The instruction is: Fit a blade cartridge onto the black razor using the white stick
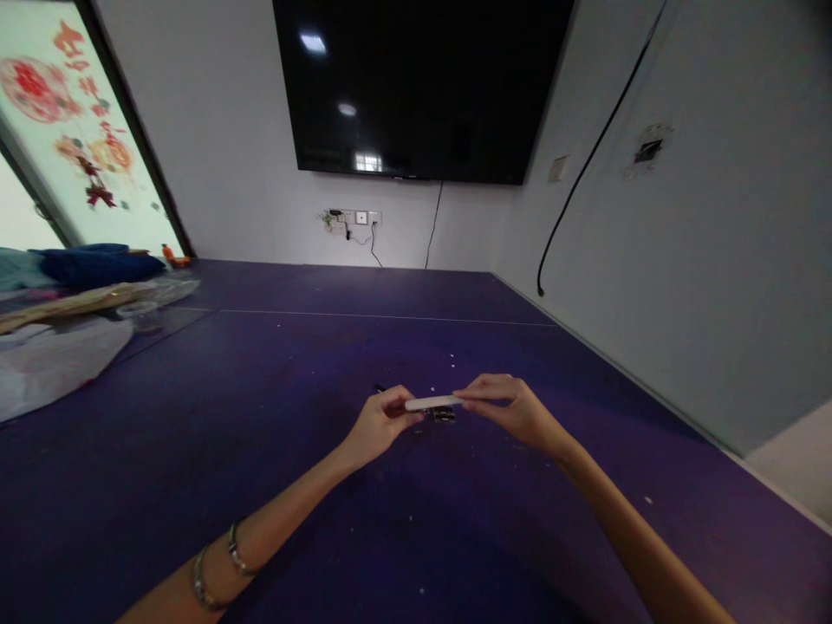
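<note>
A thin, flat white piece is held level between my two hands, above the purple surface; its exact kind I cannot make out. My left hand pinches its left end between thumb and fingers. At the other end, the fingertips of my right hand are closed on it. Just below and behind it lies a small dark object with light markings, partly hidden by the white piece. A dark thin tip shows beyond my left hand.
Small white scraps dot the purple surface. At the left lie a white plastic bag, a clear plastic cup and dark blue cloth. A black cable hangs along the right wall. A television is on the far wall.
</note>
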Demonstrator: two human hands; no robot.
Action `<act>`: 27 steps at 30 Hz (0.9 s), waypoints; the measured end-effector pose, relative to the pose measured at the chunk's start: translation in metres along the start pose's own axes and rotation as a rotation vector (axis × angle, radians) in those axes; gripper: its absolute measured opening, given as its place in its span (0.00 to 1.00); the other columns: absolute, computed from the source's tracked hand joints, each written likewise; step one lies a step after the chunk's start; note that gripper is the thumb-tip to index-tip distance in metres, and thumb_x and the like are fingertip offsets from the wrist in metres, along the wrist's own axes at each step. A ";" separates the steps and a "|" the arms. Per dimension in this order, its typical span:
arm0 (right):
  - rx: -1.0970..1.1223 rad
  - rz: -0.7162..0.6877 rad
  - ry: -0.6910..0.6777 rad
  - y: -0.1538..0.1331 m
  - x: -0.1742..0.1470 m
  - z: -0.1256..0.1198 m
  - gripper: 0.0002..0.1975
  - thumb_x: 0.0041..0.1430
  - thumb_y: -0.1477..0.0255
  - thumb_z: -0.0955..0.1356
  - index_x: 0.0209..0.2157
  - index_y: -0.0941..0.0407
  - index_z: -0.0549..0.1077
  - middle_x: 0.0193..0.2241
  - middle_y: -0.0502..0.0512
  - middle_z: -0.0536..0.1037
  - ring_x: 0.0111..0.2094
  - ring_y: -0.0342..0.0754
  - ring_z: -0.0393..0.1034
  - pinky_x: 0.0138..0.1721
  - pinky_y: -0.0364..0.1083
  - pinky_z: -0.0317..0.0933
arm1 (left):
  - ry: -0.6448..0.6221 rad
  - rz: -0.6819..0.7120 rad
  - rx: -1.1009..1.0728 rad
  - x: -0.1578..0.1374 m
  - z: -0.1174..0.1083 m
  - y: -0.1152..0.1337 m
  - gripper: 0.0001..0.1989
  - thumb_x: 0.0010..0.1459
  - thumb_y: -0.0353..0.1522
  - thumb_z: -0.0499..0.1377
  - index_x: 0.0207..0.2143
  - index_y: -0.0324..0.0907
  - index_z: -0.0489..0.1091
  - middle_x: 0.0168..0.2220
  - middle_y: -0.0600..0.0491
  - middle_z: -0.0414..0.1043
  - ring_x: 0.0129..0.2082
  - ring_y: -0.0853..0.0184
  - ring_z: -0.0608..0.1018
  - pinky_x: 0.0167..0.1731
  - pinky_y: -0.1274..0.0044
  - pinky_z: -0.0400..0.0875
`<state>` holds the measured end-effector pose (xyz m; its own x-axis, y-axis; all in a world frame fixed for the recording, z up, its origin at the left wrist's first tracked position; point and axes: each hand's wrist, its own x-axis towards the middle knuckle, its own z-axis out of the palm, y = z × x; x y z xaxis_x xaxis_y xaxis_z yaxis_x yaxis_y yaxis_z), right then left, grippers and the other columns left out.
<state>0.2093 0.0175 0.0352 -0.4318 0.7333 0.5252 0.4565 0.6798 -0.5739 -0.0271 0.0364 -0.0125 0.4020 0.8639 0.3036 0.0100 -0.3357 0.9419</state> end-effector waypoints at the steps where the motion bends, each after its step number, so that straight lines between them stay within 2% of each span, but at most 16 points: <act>1: -0.020 -0.005 0.017 -0.001 0.000 -0.001 0.09 0.56 0.68 0.67 0.38 0.50 0.78 0.31 0.54 0.79 0.32 0.46 0.72 0.36 0.46 0.64 | -0.001 -0.002 -0.001 0.000 0.000 0.000 0.07 0.48 0.31 0.62 0.26 0.39 0.66 0.26 0.56 0.71 0.29 0.71 0.73 0.33 0.77 0.65; 4: -0.057 0.006 0.051 -0.003 -0.001 -0.002 0.09 0.56 0.69 0.67 0.39 0.50 0.77 0.31 0.54 0.79 0.32 0.46 0.72 0.35 0.46 0.64 | 0.005 -0.013 -0.019 -0.001 0.000 -0.001 0.07 0.48 0.31 0.63 0.26 0.39 0.66 0.26 0.56 0.71 0.29 0.70 0.73 0.34 0.76 0.65; 9: -0.066 0.001 -0.006 -0.004 -0.005 -0.005 0.09 0.56 0.68 0.67 0.39 0.50 0.77 0.32 0.53 0.79 0.33 0.46 0.72 0.36 0.46 0.64 | 0.006 0.016 0.006 -0.002 0.001 0.002 0.07 0.48 0.31 0.63 0.26 0.39 0.67 0.26 0.56 0.71 0.28 0.71 0.72 0.32 0.77 0.65; 12: -0.066 0.030 0.025 -0.004 -0.006 -0.009 0.10 0.56 0.69 0.67 0.39 0.50 0.77 0.31 0.54 0.79 0.33 0.46 0.72 0.35 0.46 0.64 | -0.010 -0.008 -0.018 -0.004 0.003 0.006 0.07 0.48 0.31 0.62 0.26 0.39 0.66 0.27 0.55 0.71 0.30 0.70 0.73 0.35 0.76 0.66; 19: 0.054 0.066 -0.002 -0.008 -0.007 -0.005 0.10 0.55 0.68 0.68 0.38 0.51 0.78 0.31 0.54 0.78 0.34 0.46 0.71 0.36 0.46 0.64 | 0.014 0.008 -0.005 -0.005 0.003 0.007 0.06 0.48 0.31 0.62 0.26 0.39 0.67 0.26 0.55 0.71 0.29 0.70 0.73 0.33 0.77 0.66; 24: 0.065 0.136 0.053 -0.002 -0.009 -0.002 0.10 0.54 0.67 0.68 0.39 0.51 0.78 0.33 0.55 0.78 0.35 0.47 0.71 0.37 0.47 0.64 | 0.022 0.003 -0.022 -0.004 0.002 0.007 0.06 0.47 0.30 0.63 0.26 0.39 0.66 0.28 0.54 0.72 0.31 0.69 0.74 0.35 0.75 0.66; 27: 0.106 0.125 0.008 -0.001 -0.010 -0.002 0.10 0.54 0.67 0.68 0.39 0.51 0.78 0.33 0.55 0.78 0.35 0.47 0.71 0.37 0.46 0.64 | 0.029 0.015 -0.009 -0.004 0.002 0.009 0.05 0.47 0.30 0.62 0.26 0.39 0.67 0.27 0.55 0.71 0.29 0.70 0.73 0.33 0.76 0.66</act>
<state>0.2149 0.0094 0.0322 -0.3703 0.8124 0.4505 0.4212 0.5791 -0.6980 -0.0268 0.0287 -0.0054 0.3755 0.8691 0.3219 -0.0043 -0.3457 0.9383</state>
